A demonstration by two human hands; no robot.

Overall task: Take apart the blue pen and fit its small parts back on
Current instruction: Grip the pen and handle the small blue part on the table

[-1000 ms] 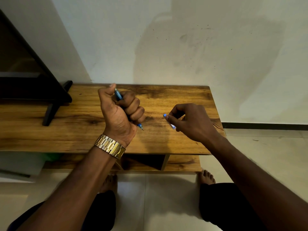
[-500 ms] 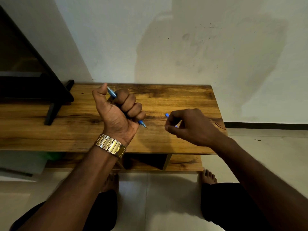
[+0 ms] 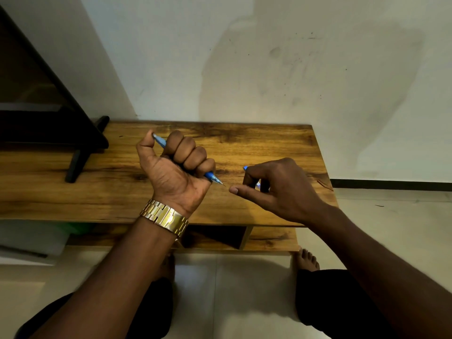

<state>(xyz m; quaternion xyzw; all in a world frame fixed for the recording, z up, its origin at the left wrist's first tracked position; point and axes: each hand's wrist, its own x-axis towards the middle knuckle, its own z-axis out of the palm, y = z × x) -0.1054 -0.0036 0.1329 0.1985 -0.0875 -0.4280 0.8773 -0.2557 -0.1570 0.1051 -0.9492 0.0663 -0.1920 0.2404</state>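
Note:
My left hand (image 3: 177,167) is a fist wrapped around the blue pen (image 3: 213,178), held above the wooden table (image 3: 269,143). The pen's back end sticks out by the thumb and its bare tip points down-right toward my right hand. My right hand (image 3: 276,187) hovers a short way to the right, fingers curled around a small blue pen cap (image 3: 245,168), of which only the ends show. Its thumb is stretched out toward the pen tip, a small gap apart.
A black TV stand foot (image 3: 78,162) and dark screen frame (image 3: 49,106) occupy the table's left part. A white wall rises behind. The table's right end lies just past my right hand. Below are a lower shelf (image 3: 269,238), tiled floor and my bare feet.
My left hand has tilted so the pen tip points more toward the right hand. My right hand has curled the cap deeper into its fingers and stretched its thumb out toward the tip.

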